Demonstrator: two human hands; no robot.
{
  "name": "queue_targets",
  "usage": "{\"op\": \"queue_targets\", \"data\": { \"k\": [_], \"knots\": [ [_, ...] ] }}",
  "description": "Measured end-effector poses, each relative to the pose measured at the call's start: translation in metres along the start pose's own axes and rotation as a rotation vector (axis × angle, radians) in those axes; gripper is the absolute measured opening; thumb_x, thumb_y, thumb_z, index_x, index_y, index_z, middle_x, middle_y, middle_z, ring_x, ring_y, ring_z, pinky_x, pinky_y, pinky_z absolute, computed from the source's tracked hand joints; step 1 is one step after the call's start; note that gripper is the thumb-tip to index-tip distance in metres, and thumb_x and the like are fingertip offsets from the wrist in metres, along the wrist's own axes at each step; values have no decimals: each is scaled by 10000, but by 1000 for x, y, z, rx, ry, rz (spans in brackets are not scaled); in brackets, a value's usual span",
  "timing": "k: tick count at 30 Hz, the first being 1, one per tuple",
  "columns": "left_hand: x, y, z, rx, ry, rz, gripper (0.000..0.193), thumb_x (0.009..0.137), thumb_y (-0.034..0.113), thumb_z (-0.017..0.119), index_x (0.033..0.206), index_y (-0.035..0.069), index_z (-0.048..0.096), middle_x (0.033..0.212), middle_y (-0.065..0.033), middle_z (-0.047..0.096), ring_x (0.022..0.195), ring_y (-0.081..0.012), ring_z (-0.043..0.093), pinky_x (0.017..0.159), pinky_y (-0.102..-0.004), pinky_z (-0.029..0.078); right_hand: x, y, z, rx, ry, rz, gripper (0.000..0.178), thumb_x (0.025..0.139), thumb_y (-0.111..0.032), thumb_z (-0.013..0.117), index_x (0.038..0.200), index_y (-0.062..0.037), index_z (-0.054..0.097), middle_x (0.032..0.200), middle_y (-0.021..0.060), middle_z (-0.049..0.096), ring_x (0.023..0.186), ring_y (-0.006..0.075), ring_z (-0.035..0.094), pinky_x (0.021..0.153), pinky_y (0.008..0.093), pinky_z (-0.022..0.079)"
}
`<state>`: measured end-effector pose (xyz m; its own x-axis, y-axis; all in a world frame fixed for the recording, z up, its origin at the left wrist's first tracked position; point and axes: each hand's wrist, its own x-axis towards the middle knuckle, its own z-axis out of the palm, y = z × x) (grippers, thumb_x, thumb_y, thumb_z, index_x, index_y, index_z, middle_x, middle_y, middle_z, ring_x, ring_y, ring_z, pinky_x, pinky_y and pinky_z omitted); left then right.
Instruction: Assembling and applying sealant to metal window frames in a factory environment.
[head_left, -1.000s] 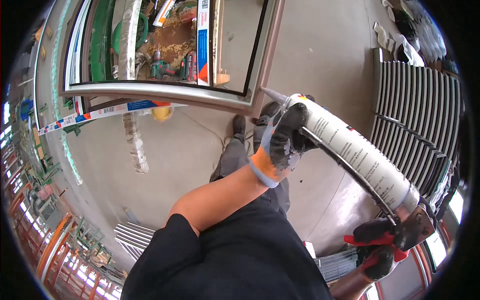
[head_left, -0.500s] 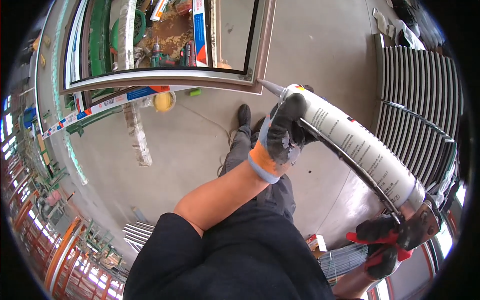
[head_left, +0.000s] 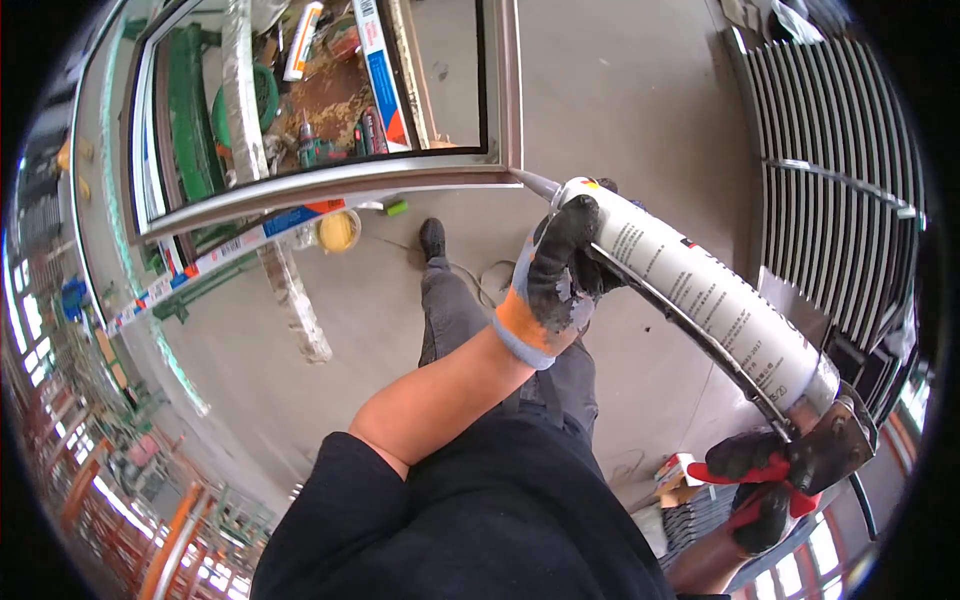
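My left hand (head_left: 560,265), in an orange, grey and black glove, is wrapped around the front of a caulking gun (head_left: 690,325). A white sealant tube (head_left: 700,285) lies in the gun, slanting from upper left to lower right. At the gun's rear end my right hand (head_left: 765,480), in a black and red glove, is closed around the handle; the trigger is mostly hidden. The grey nozzle (head_left: 538,184) points at the near right corner of a brown-framed glass window (head_left: 350,178), its tip touching or very close to the frame.
Through the glass show a cordless drill (head_left: 310,145), another sealant tube (head_left: 303,42) and a green roll (head_left: 262,100). A yellow tape roll (head_left: 338,232) sits at the window's near side. Stacked metal profiles (head_left: 835,160) stand at right; a small carton (head_left: 675,478) lies low right.
The window frame and stacked profiles have shifted in view, and my leg at left has stepped outward to the left. Both hands keep their hold; the nozzle stays at the frame's corner.
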<state>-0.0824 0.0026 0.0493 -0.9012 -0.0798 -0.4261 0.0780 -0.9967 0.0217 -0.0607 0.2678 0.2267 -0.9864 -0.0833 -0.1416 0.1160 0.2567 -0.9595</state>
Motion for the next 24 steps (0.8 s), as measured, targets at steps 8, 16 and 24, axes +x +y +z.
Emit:
{"op": "queue_targets", "data": {
  "k": [8, 16, 24],
  "knots": [
    [-21, 35, -15, 148, -9, -279, 391, 901, 301, 604, 1189, 53, 511, 1025, -88, 607, 945, -222, 627, 823, -372, 538, -99, -8, 99, 41, 152, 92, 489, 833, -409, 580, 981, 41, 462, 771, 169, 536, 661, 303, 570, 563, 427, 490],
    [-29, 78, -39, 298, -94, -532, 371, 899, 268, 603, 1170, 28, 522, 1013, -116, 620, 953, -238, 630, 834, -364, 533, -187, 12, 207, 350, 370, 279, 423, 814, -388, 616, 1001, -32, 483, 829, 130, 561, 800, 305, 575, 742, 472, 473],
    [-29, 96, -44, 350, -130, -662, 436, 904, 273, 573, 1237, 8, 478, 1045, -166, 618, 973, -266, 631, 876, -381, 517, -208, 17, 248, 482, 266, 291, 452, 794, -457, 656, 940, -68, 478, 880, 100, 528, 854, 286, 536, 801, 451, 429]
  ]
}}
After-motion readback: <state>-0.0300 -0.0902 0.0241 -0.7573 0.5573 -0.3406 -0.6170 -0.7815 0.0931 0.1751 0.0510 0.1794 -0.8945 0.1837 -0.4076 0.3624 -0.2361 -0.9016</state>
